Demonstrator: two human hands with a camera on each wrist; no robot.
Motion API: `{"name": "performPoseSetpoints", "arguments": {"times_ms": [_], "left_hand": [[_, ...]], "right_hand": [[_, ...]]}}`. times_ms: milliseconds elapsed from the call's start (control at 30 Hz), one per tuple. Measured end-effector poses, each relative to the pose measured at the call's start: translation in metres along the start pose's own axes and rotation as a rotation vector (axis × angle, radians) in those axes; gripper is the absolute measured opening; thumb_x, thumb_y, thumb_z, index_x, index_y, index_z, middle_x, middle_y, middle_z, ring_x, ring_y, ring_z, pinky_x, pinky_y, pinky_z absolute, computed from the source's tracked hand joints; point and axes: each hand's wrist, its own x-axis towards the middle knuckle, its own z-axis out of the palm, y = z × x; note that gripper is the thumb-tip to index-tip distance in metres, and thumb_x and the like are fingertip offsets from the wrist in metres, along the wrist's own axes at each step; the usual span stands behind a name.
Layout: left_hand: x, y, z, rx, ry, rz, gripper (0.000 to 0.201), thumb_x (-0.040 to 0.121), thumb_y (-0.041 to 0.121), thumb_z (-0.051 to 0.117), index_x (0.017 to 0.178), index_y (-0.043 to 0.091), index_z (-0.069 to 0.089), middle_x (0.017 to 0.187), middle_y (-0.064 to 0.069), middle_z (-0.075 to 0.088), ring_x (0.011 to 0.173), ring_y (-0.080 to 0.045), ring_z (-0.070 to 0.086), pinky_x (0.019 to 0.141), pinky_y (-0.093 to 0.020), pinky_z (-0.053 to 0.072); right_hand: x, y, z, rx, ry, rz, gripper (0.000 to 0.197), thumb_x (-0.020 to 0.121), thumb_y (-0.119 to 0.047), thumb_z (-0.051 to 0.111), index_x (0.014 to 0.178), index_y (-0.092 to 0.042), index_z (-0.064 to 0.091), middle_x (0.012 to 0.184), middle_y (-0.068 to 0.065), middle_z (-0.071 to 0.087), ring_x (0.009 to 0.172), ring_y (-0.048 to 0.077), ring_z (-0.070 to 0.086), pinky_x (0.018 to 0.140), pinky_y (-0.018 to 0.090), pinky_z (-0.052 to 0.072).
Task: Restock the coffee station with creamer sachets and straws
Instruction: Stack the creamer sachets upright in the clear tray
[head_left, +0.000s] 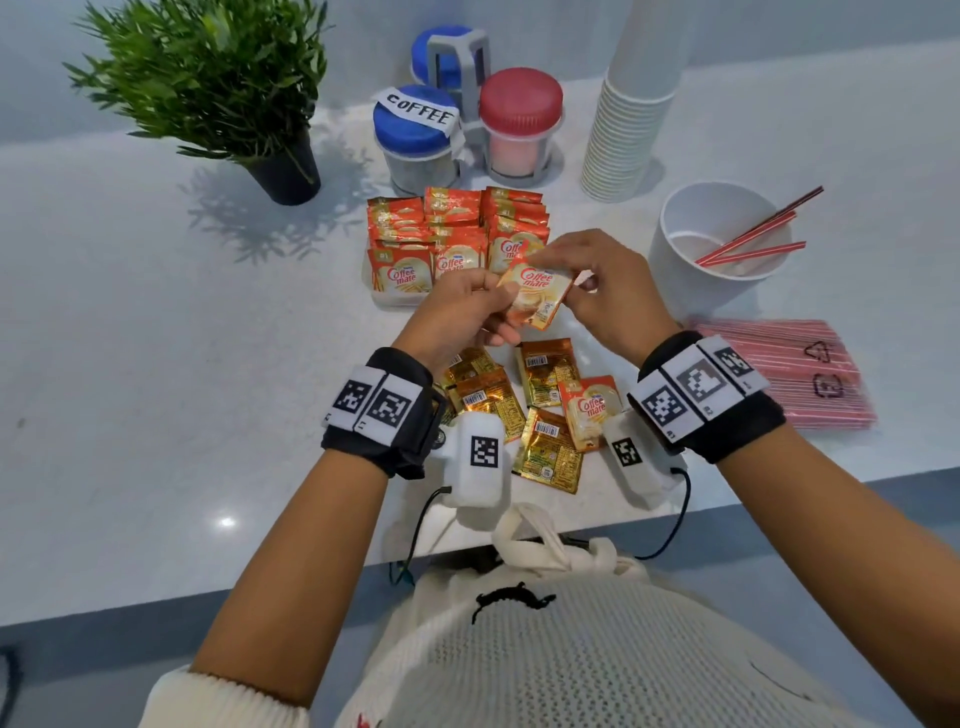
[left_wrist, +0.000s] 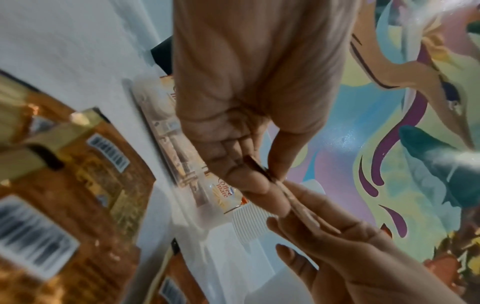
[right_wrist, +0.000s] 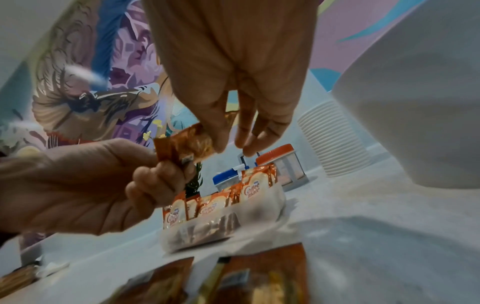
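Both hands hold one orange Coffee-mate creamer sachet (head_left: 535, 296) above the counter. My left hand (head_left: 496, 304) pinches its left edge and my right hand (head_left: 569, 278) pinches its top right corner. In the left wrist view the sachet (left_wrist: 293, 197) shows edge-on between my left hand (left_wrist: 262, 176) and my right hand (left_wrist: 337, 246). Just behind it, a clear tray (head_left: 395, 301) holds rows of upright sachets (head_left: 457, 228). Several loose sachets (head_left: 545, 415) lie on the counter under my wrists. A white tub (head_left: 675, 270) at the right holds three red straws (head_left: 753, 244). A sealed straw pack (head_left: 779, 374) lies near it.
A potted plant (head_left: 223, 93) stands at the back left. A rack of lidded jars (head_left: 415, 135), one labelled COFFEE, sits behind the tray. A tall stack of paper cups (head_left: 628, 130) rises at the back right. The counter's front edge (head_left: 311, 571) runs below my forearms.
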Motion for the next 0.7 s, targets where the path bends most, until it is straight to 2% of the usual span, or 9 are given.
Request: {"name": "performPoseSetpoints", "arguments": {"times_ms": [67, 100, 167, 233, 300, 400, 533, 633, 700], "left_hand": [[-0.001, -0.002, -0.001, 0.005, 0.041, 0.006, 0.023, 0.095, 0.009, 0.049, 0.073, 0.013, 0.048, 0.061, -0.003, 0.064, 0.045, -0.004, 0.062, 0.045, -0.014, 0.046], [-0.002, -0.003, -0.002, 0.011, 0.058, 0.005, 0.024, 0.095, 0.008, 0.049, 0.072, 0.013, 0.045, 0.065, -0.005, 0.063, 0.046, -0.004, 0.063, 0.046, -0.014, 0.047], [-0.003, -0.006, -0.003, 0.009, 0.084, 0.004, 0.024, 0.095, 0.006, 0.049, 0.074, 0.015, 0.041, 0.071, -0.007, 0.062, 0.047, -0.004, 0.065, 0.047, -0.014, 0.048], [-0.005, -0.009, -0.004, -0.030, 0.102, -0.002, 0.023, 0.094, 0.005, 0.049, 0.076, 0.016, 0.040, 0.078, -0.008, 0.064, 0.050, -0.005, 0.066, 0.048, -0.014, 0.049], [-0.005, -0.010, -0.004, -0.084, 0.131, -0.009, 0.017, 0.094, 0.004, 0.048, 0.082, 0.015, 0.043, 0.089, -0.011, 0.066, 0.056, -0.007, 0.068, 0.051, -0.015, 0.051], [-0.006, -0.010, -0.003, -0.129, 0.181, -0.008, 0.007, 0.093, 0.005, 0.048, 0.097, 0.010, 0.045, 0.110, -0.014, 0.063, 0.073, -0.015, 0.069, 0.060, -0.018, 0.053], [-0.006, -0.010, -0.003, -0.123, 0.229, 0.008, 0.009, 0.092, 0.005, 0.047, 0.089, 0.013, 0.048, 0.118, -0.013, 0.058, 0.086, -0.015, 0.063, 0.069, -0.020, 0.054], [-0.006, -0.012, -0.004, -0.150, 0.263, -0.015, 0.015, 0.091, 0.000, 0.049, 0.088, 0.013, 0.041, 0.120, -0.015, 0.056, 0.087, -0.018, 0.064, 0.060, -0.016, 0.054], [-0.004, -0.014, -0.005, -0.160, 0.289, -0.038, 0.018, 0.091, 0.000, 0.049, 0.101, 0.013, 0.041, 0.119, -0.014, 0.056, 0.095, -0.021, 0.062, 0.060, -0.015, 0.054]], "right_hand": [[-0.002, 0.003, 0.002, -0.044, 0.007, 0.070, 0.035, 0.082, -0.001, 0.062, 0.116, -0.009, 0.062, 0.115, 0.013, 0.058, 0.092, 0.017, 0.057, 0.068, 0.004, 0.039], [-0.003, 0.004, 0.003, -0.092, -0.038, 0.131, 0.034, 0.082, -0.005, 0.063, 0.116, -0.008, 0.060, 0.114, 0.012, 0.058, 0.093, 0.021, 0.059, 0.072, 0.010, 0.040], [-0.005, 0.007, 0.004, -0.199, -0.240, 0.247, 0.036, 0.081, -0.014, 0.068, 0.115, -0.007, 0.058, 0.114, 0.011, 0.059, 0.096, 0.023, 0.058, 0.077, 0.022, 0.040], [-0.009, 0.008, 0.009, -0.309, -0.466, 0.313, 0.054, 0.075, -0.022, 0.074, 0.124, -0.011, 0.052, 0.123, 0.010, 0.053, 0.108, 0.025, 0.052, 0.083, 0.027, 0.039], [-0.011, 0.009, 0.015, -0.415, -0.561, 0.315, 0.069, 0.070, -0.025, 0.078, 0.130, -0.016, 0.045, 0.129, 0.010, 0.043, 0.121, 0.028, 0.040, 0.094, 0.036, 0.040], [-0.009, 0.009, 0.018, -0.448, -0.552, 0.323, 0.060, 0.068, -0.025, 0.079, 0.119, -0.015, 0.049, 0.125, 0.010, 0.040, 0.120, 0.028, 0.037, 0.096, 0.042, 0.041], [-0.004, 0.009, 0.018, -0.428, -0.572, 0.307, 0.036, 0.074, -0.021, 0.074, 0.103, -0.010, 0.056, 0.114, 0.012, 0.052, 0.106, 0.027, 0.050, 0.086, 0.036, 0.042], [-0.004, 0.009, 0.013, -0.309, -0.427, 0.234, 0.013, 0.084, -0.013, 0.062, 0.097, -0.013, 0.061, 0.105, 0.013, 0.064, 0.095, 0.028, 0.057, 0.079, 0.033, 0.041], [-0.003, 0.007, 0.006, -0.220, -0.269, 0.163, 0.017, 0.088, -0.013, 0.057, 0.103, -0.008, 0.065, 0.101, 0.013, 0.067, 0.087, 0.024, 0.056, 0.076, 0.030, 0.039]]}}
